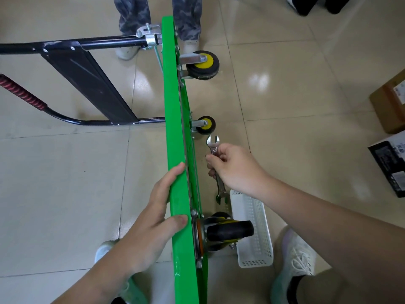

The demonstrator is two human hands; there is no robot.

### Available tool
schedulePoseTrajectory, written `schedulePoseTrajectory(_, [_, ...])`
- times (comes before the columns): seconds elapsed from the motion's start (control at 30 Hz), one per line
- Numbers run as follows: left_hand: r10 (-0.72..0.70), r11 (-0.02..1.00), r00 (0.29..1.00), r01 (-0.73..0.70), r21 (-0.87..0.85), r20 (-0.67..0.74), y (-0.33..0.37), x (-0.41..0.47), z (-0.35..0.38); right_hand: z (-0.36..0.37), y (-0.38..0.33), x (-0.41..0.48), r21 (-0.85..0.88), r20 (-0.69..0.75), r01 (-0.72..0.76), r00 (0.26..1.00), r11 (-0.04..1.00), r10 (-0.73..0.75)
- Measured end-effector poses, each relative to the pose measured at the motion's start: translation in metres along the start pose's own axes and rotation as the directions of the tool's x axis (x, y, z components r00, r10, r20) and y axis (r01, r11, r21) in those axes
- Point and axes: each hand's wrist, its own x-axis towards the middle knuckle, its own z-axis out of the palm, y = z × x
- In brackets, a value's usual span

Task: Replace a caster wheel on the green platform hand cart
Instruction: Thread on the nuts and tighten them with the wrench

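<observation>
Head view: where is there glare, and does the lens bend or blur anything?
In the head view, white glare lies on the floor tiles near the far caster wheel; the wide lens bows the edge of the green platform; the wrench in the right hand looks sharp.

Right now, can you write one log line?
left hand: rests on green cart edge | right hand: grips wrench | near caster: mounted

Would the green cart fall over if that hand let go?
Probably. The green cart stands on its thin edge, steadied by the left hand, so it looks tippy. Its caster wheels point sideways, so it likely wouldn't roll away.
</observation>
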Motion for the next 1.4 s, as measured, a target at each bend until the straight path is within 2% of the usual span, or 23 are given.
schedulePoseTrajectory(0.1, [-0.003,1.0,1.0,0.003,0.008,0.0,-0.001,0.0,0.0,-0.004,-0.006,-0.002,0.024,0.043,0.056,0.997,0.998,-0.057])
schedulePoseTrajectory(0.23, [-0.006,1.0,1.0,0.006,0.013,-0.002,-0.001,0.0,0.0,-0.011,-0.021,-0.01,0.333,0.1,0.047,0.991,0.942,-0.085])
schedulePoseTrajectory(0.37, [0.019,0.999,1.0,-0.018,0.029,-0.017,-0.002,0.001,0.0,-0.006,-0.03,-0.024,0.452,0.136,0.048,0.983,0.891,-0.121])
schedulePoseTrajectory(0.57, [0.033,0.999,0.999,-0.032,0.011,-0.028,-0.006,0.001,0.001,0.008,-0.023,-0.041,0.447,0.135,0.051,0.983,0.893,-0.124])
schedulePoseTrajectory(0.83, [0.033,0.999,0.999,-0.034,-0.009,-0.024,-0.004,0.0,0.003,0.024,-0.012,-0.057,0.448,0.0,0.179,0.98,0.876,-0.2])
schedulePoseTrajectory(1.03, [0.05,0.999,0.998,-0.05,-0.006,-0.032,-0.002,-0.001,0.004,0.025,-0.013,-0.069,0.542,-0.087,0.207,0.978,0.815,-0.191])
schedulePoseTrajectory(1.23, [0.058,0.998,0.997,-0.059,-0.027,-0.054,-0.003,-0.001,0.006,0.028,-0.017,-0.07,0.452,-0.051,0.238,0.969,0.86,-0.241])
schedulePoseTrajectory(1.4, [0.045,0.998,0.997,-0.048,-0.045,-0.055,-0.004,-0.004,0.011,0.019,-0.013,-0.059,0.372,-0.005,0.185,0.98,0.91,-0.197])
